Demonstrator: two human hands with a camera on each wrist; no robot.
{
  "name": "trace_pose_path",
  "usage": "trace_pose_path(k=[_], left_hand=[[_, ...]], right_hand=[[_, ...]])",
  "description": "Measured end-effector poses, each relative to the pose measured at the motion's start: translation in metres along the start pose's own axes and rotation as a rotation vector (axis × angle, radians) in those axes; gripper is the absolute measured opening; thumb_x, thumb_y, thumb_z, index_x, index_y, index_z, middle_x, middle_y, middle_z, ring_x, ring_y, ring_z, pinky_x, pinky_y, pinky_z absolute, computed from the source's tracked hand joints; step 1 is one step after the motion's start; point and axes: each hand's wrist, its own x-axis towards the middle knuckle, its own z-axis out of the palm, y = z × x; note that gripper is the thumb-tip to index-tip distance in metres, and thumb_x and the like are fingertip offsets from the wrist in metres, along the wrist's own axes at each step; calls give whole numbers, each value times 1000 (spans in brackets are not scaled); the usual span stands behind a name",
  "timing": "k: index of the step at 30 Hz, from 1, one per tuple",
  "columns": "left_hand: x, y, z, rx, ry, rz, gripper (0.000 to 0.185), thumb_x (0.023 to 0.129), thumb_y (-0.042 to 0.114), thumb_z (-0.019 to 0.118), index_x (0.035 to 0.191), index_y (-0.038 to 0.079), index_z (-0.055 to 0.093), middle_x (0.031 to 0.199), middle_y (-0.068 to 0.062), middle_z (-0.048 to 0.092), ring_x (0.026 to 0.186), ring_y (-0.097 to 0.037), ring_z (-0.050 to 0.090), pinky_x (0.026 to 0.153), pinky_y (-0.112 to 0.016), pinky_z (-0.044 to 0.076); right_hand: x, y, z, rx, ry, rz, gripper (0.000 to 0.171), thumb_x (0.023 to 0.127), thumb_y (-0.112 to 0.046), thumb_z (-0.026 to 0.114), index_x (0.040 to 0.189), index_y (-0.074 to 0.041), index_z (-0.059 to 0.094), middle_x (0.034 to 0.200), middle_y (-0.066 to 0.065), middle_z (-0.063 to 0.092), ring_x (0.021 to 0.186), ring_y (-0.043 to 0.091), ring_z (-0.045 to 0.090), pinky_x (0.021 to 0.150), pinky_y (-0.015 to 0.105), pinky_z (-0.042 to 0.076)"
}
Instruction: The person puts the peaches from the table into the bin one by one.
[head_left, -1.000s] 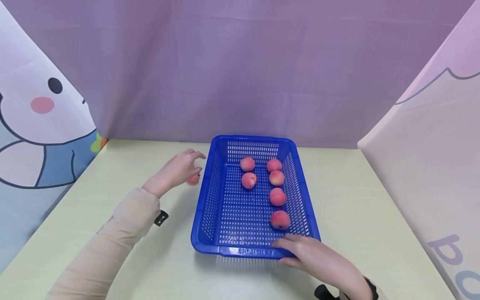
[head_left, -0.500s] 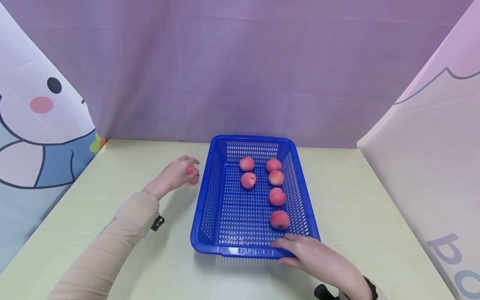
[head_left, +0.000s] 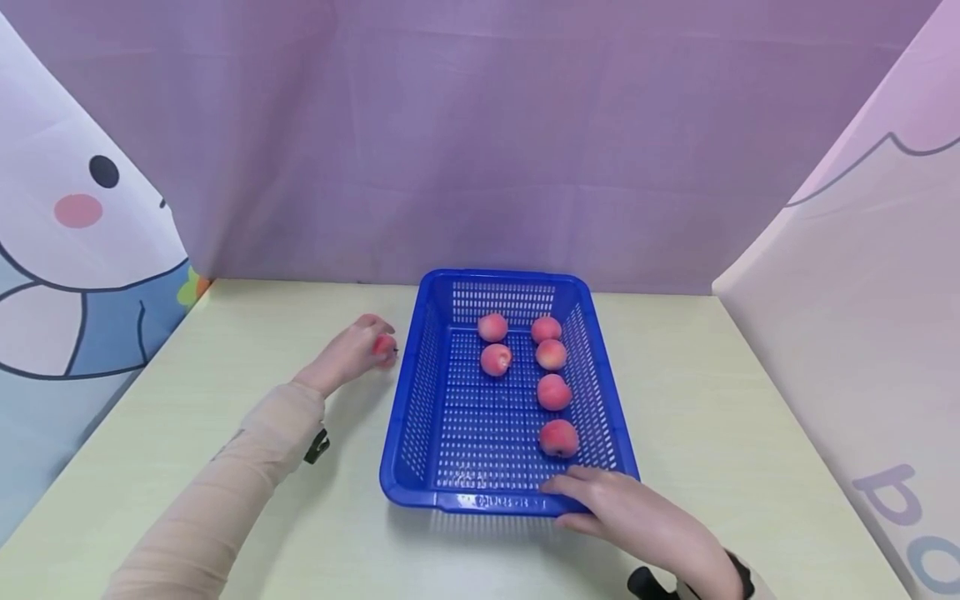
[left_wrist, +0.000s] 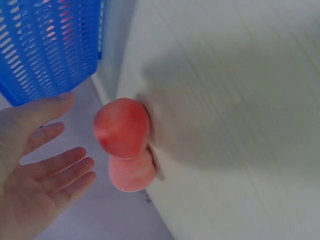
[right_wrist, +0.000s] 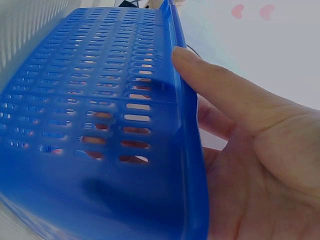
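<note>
The worktop point(head_left: 712, 433) is pale yellow-green. The blue basket point(head_left: 480, 500) is rectangular, with perforated walls and floor; it stands at the worktop centre and holds six pink-red peaches point(head_left: 558, 438). Embossed marks on its near rim are too small to read. On the right screen, large purple letters point(head_left: 892, 492) are partly cut off and unreadable. The right hand point(head_left: 622, 515) grips the basket's near rim, thumb over the edge, fingers curled beneath. The left hand point(head_left: 348, 354) is curled over a loose peach point(head_left: 385, 346) on the worktop, just left of the basket. One second ago its fingers were spread above this peach; they have since lowered onto it. The right hand stays put.
</note>
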Motion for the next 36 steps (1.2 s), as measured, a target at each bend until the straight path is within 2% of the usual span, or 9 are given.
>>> trace_pose_path(k=[11, 14, 19, 26, 36], left_hand=[[3, -7, 9, 21, 1, 5, 24, 72, 0, 63, 94, -6, 59, 105, -24, 51, 91, -33, 52, 77, -40, 46], [5, -8, 12, 25, -17, -3, 23, 72, 0, 64, 93, -6, 59, 106, -24, 51, 91, -32, 53, 76, -38, 47], [6, -10, 16, 36, -44, -24, 29, 74, 0, 63, 100, -9, 56, 106, -24, 53, 87, -30, 56, 75, -38, 48], [8, -12, 20, 74, 2, 41, 27, 72, -5, 59, 98, -10, 55, 86, -21, 60, 68, -23, 56, 63, -34, 48], [9, -15, 26, 89, 9, 33, 20, 74, -7, 57, 94, -8, 55, 76, -14, 57, 61, -19, 51, 55, -28, 44]], right_hand=[[0, 0, 0, -8, 10, -15, 25, 83, -22, 60, 106, -12, 60, 92, -5, 60, 83, 7, 57, 72, 25, 49], [0, 0, 0, -7, 12, -17, 25, 83, -23, 60, 106, -12, 60, 92, -5, 60, 83, 7, 57, 72, 24, 49], [0, 0, 0, -12, 17, -24, 25, 83, -24, 59, 105, -12, 60, 92, -5, 60, 83, 7, 57, 72, 24, 49], [0, 0, 0, -12, 19, -21, 25, 82, -23, 60, 105, -12, 60, 91, -5, 60, 83, 7, 57, 72, 25, 49], [0, 0, 0, -6, 4, -4, 26, 83, -23, 60, 106, -12, 60, 92, -5, 60, 83, 8, 57, 73, 25, 49]])
